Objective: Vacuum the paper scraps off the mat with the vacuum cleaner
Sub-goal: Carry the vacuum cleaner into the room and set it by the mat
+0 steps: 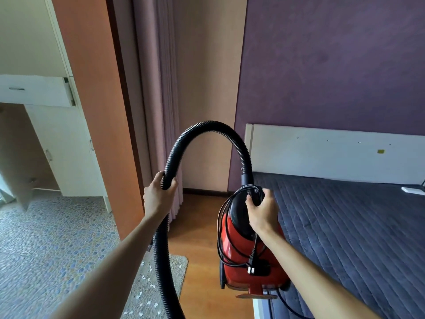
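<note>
A bedroom with a purple wall (333, 65) across the upper right of the frame and a bed with a dark blue quilted cover (345, 226) at the lower right. An orange-brown wooden floor (200, 226) runs down the centre. At the bottom centre lies a grey speckled mat (177, 265), scattered with small white paper scraps (145, 277). A person's hands hold a red canister vacuum cleaner (241, 256) in the air beside the bed's edge. The right hand (262, 212) grips its black top handle, and a black power cord (226, 240) is looped round the body. The left hand (158, 196) grips the black ribbed hose (207, 126), which arches between the hands.
</note>
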